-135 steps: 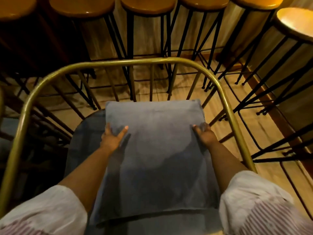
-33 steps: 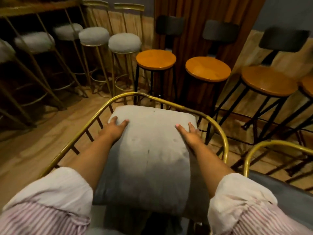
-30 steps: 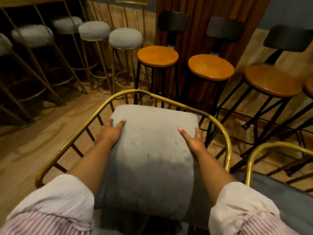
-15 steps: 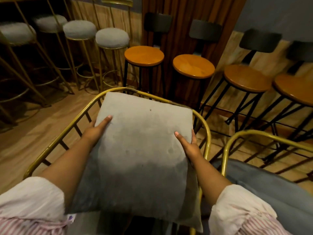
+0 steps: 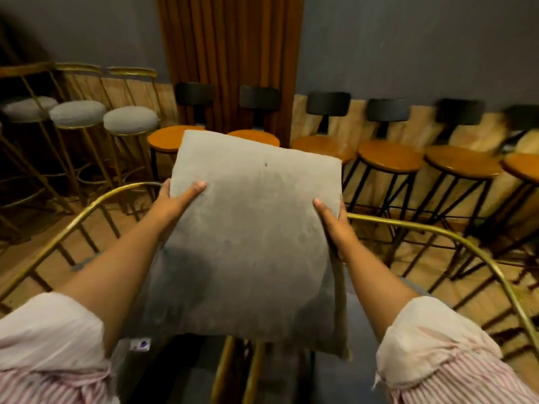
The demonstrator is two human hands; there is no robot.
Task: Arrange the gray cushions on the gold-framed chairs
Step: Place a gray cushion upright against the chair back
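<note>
Dark gray wall (image 5: 408,45) and a long brown ribbed curtain (image 5: 230,62) stand at the back, with a pale wooden floor (image 5: 431,266) below. Along the wall is a row of round orange wooden stools with thin black legs (image 5: 390,156), and on the left some tall gold stools with puffy gray tops (image 5: 130,120).

Two gold-framed chairs with curved metal rails sit close by, one on the left (image 5: 96,204) and one on the right (image 5: 455,237). Their rails are hard, smooth and shiny.

Up in the air, between and above them, is the big square gray cushion (image 5: 248,243). It looks soft, a bit fuzzy, and sags in the middle.

The left hand (image 5: 175,201) grips its left edge, thumb on top. The right hand (image 5: 332,220) grips the right edge the same way.

I think the floppy bottom corner could catch on a gold rail as it comes down. Then the cushion might land crooked, or slip off to the floor.
</note>
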